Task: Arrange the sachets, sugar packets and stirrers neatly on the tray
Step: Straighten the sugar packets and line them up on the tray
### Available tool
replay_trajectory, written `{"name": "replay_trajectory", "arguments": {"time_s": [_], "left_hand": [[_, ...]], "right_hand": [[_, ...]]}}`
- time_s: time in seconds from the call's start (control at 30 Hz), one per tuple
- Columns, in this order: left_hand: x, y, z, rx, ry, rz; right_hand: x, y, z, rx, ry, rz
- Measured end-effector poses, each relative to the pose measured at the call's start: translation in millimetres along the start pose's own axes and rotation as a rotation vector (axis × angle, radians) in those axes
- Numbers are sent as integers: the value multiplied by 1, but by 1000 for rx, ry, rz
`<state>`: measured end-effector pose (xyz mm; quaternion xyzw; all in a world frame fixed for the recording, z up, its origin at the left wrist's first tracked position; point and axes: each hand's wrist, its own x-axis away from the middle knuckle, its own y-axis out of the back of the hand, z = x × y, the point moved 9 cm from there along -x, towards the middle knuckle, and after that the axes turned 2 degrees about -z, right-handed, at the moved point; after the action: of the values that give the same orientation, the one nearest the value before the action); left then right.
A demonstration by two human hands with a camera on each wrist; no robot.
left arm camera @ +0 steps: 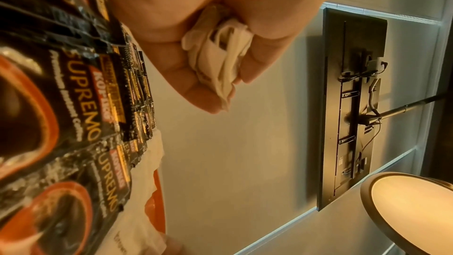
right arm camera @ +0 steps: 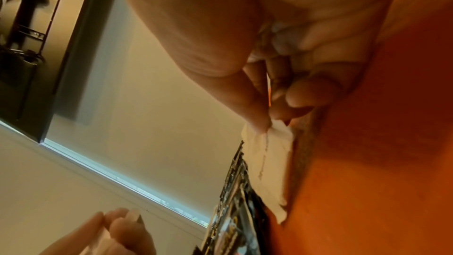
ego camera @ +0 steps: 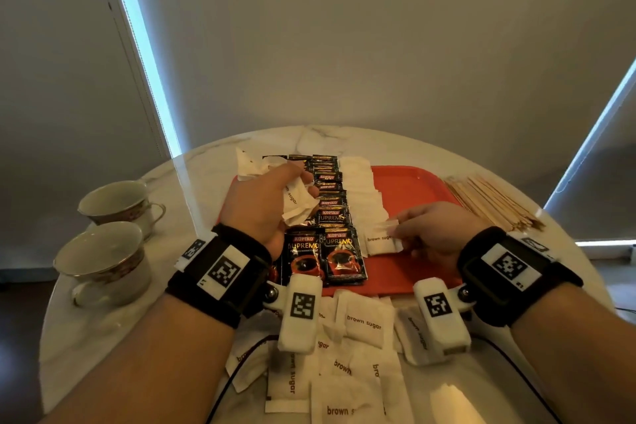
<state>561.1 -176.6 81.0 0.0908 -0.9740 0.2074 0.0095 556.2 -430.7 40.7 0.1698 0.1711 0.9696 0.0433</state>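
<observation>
Red tray (ego camera: 409,189). Black coffee sachets (ego camera: 339,217) printed in gold lettering, red-rimmed cups, beside the left hand's (ego camera: 265,206) grasp. White sugar packets (ego camera: 364,323) lettered brown, one pinched by the right hand (ego camera: 437,234). Pale wooden stirrers (ego camera: 492,203). White marble table (ego camera: 103,320), grey-veined. Cream teacups (ego camera: 103,265), gold-rimmed.

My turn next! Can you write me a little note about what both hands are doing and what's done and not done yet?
Left hand: grips a bunch of sugar packets above the coffee sachets.
Right hand: pinches one brown sugar packet at the near end of the white row on the red tray.
Done: two sachet rows and one sugar row laid on the tray.
Left: the loose sugar packets on the table by the tray's near edge, and the stirrers lying right of the tray.
</observation>
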Motion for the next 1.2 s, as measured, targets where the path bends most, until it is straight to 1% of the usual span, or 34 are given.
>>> {"name": "replay_trajectory", "arguments": {"time_s": [0.17,0.33,0.5,0.67,0.73,0.83,0.87,0.93,1.03,1.1,1.13,1.2], "left_hand": [[-1,2,0,16,7,-10],[-2,2,0,5,-16,-9],[-4,2,1,3,-11,-3],[-4,3,3,6,6,-2],[-3,2,3,10,15,8],[-3,0,5,7,30,24],[-3,-1,6,4,36,34],[-3,-2,9,-2,54,50],[0,-7,14,-11,102,100],[5,-13,17,-22,134,146],[9,-16,18,-32,150,173],[17,-25,21,-64,183,259]], "right_hand": [[-4,-1,2,56,3,-10],[-9,-3,-1,45,-30,-12],[-13,-1,-4,20,-32,-31],[-14,-2,-6,-20,-30,-14],[-12,0,-4,-38,-15,-27],[-11,7,5,-84,57,-96],[-11,6,9,-107,84,-104],[-8,-3,17,-142,107,-63],[-4,-24,15,-146,52,57],[-3,-28,17,-126,46,75],[-2,-27,24,-132,78,69],[5,-28,48,-169,188,83]]}}
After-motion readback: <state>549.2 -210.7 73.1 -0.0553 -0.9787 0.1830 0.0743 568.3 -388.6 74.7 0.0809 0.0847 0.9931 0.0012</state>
